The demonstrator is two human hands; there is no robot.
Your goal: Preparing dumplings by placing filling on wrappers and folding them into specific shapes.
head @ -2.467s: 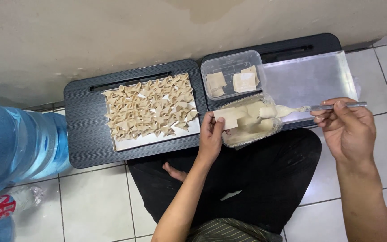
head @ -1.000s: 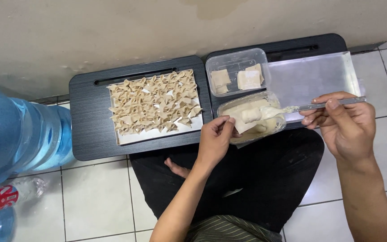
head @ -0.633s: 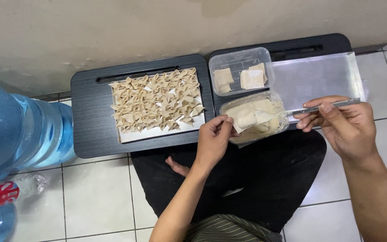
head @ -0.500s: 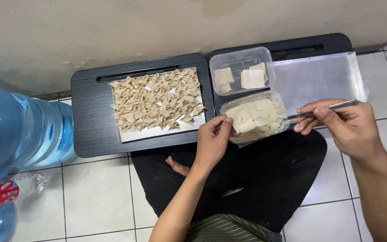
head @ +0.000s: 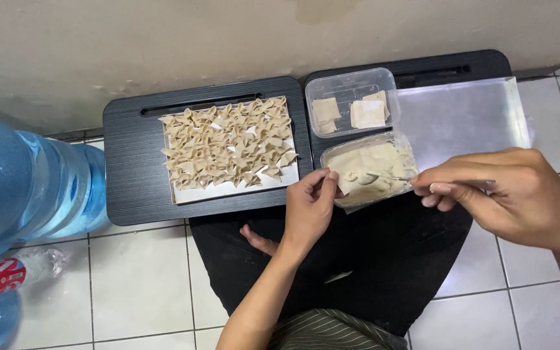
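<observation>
Left hand (head: pixel 309 207) pinches tub (head: pixel 371 170) rim; right hand (head: pixel 510 194) pinches spoon (head: pixel 400 177) handle, bowl in the paste.

Tub sits on tray (head: pixel 416 71) edge over lap — thin plastic, likely flexes, so hold by rim. Paste soft, sticky. Spoon tip buried; right fingers hide most of handle.

Two black rectangular lap trays, left (head: pixel 131 162) and right (head: pixel 422 68); two clear plastic tubs, one of pale filling (head: pixel 371 168), one of square wrappers (head: pixel 351 100); two wrapper stacks inside it; one shiny metal tray (head: pixel 461 116); one white sheet of folded dumplings (head: pixel 228 149), too many to count; two hands, left (head: pixel 309 210) and right (head: pixel 507 194); one metal spoon (head: pixel 396 178); one large blue water jug (head: pixel 21 175).
</observation>
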